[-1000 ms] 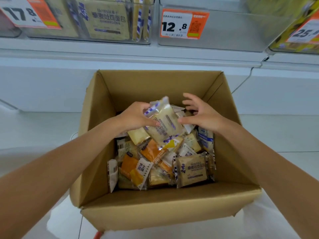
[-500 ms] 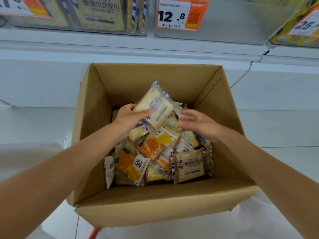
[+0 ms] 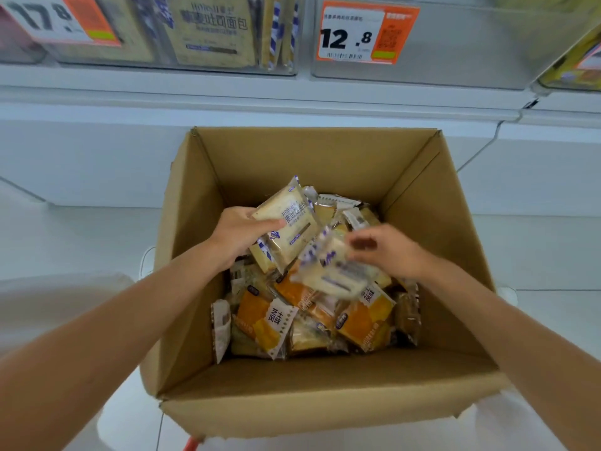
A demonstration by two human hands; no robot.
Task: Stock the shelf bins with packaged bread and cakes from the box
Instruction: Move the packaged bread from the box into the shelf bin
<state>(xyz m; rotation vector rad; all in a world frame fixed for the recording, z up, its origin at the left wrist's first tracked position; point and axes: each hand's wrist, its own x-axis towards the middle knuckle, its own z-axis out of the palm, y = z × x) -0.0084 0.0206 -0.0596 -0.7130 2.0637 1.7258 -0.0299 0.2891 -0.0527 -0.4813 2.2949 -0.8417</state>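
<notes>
An open cardboard box (image 3: 312, 402) stands below the shelf, half full of wrapped bread and cake packets (image 3: 270, 323), some orange, some pale. My left hand (image 3: 237, 234) grips a pale toast packet (image 3: 286, 229) with blue trim, lifted above the pile. My right hand (image 3: 387, 249) pinches a second clear toast packet (image 3: 335, 271), blurred by motion, just right of the first.
Above the box, a clear shelf bin (image 3: 182, 34) holds the same toast packets behind a 17.8 price tag. The bin to its right (image 3: 455, 43) carries a 12.8 tag (image 3: 367, 34). A yellow-filled bin (image 3: 572, 63) sits far right. White shelf base and floor surround the box.
My left hand turned its toast packet face up and kept it raised. My right hand, empty a second ago, dipped into the pile and now lifts a second packet.
</notes>
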